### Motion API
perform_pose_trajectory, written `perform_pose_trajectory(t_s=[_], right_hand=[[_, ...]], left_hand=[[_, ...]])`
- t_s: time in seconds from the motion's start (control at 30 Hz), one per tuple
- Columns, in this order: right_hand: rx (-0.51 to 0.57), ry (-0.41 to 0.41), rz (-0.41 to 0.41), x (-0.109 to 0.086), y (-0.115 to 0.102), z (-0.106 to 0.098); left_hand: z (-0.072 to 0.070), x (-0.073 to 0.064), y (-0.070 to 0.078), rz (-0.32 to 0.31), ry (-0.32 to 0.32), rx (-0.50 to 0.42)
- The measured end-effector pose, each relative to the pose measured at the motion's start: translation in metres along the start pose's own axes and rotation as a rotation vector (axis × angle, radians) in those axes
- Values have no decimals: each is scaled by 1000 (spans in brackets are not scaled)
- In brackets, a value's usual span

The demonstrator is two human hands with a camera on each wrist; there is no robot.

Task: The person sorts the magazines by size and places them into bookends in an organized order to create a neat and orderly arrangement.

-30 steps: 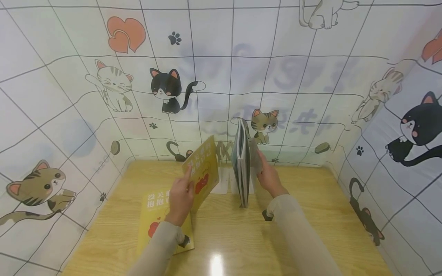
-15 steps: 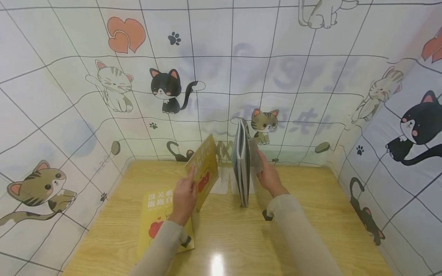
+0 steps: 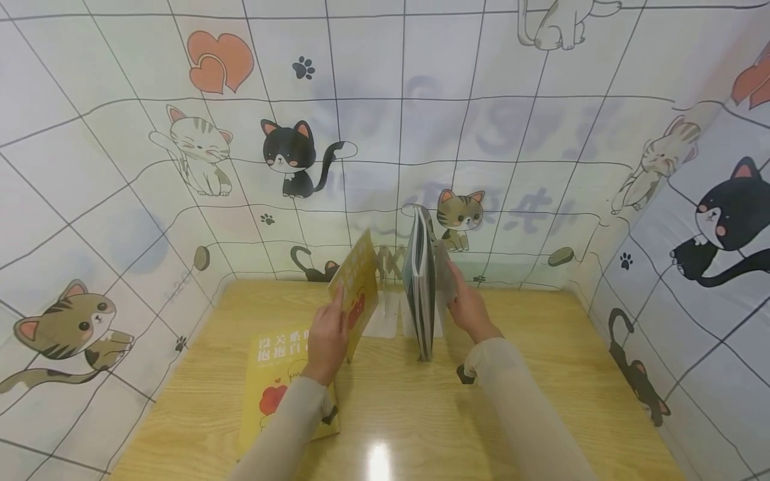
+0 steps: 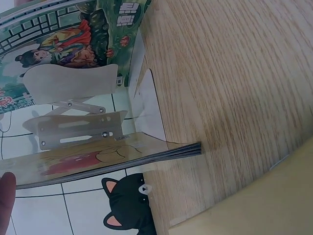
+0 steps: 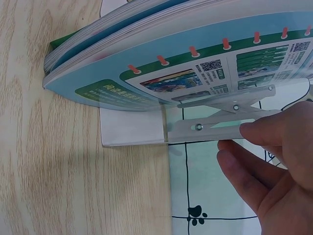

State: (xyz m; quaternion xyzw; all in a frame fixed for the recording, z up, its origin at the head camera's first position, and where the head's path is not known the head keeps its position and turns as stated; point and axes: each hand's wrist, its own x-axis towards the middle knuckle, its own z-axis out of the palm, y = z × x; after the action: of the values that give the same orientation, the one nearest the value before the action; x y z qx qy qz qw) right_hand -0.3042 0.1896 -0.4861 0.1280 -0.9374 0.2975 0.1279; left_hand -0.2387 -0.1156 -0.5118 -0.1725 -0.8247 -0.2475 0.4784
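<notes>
My left hand [image 3: 326,341] holds a thin yellow book [image 3: 363,274] upright, spread along its cover. In the left wrist view the book's page edges [image 4: 171,155] face the camera, close beside a metal folding bookend [image 4: 73,83] with crossed bars. My right hand [image 3: 469,304] pinches the bookend's right-hand end, thumb on the plate [image 5: 215,128] and fingers behind it. Two or more picture books [image 3: 420,294] stand upright between the bookend's plates, the outer one with a blue cover [image 5: 195,58]. Its white foot [image 5: 132,127] lies on the table.
A second yellow book [image 3: 267,381] lies flat on the wooden table [image 3: 409,414] at the left, partly under my left forearm. Behind the table rises a white gridded cloth [image 3: 373,133] printed with cartoon cats. Similar cloth closes both sides.
My left hand has moved to the right with the yellow book, bringing it nearer the bookend and turning it more edge-on. My right hand and the standing books have stayed still.
</notes>
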Motion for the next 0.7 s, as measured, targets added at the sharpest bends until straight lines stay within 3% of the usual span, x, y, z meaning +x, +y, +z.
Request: perform_pose_trajectory(t_s=[0.7], right_hand=[[7, -6, 4, 1, -1, -1]], left_hand=[[24, 15, -4, 38, 77, 60]])
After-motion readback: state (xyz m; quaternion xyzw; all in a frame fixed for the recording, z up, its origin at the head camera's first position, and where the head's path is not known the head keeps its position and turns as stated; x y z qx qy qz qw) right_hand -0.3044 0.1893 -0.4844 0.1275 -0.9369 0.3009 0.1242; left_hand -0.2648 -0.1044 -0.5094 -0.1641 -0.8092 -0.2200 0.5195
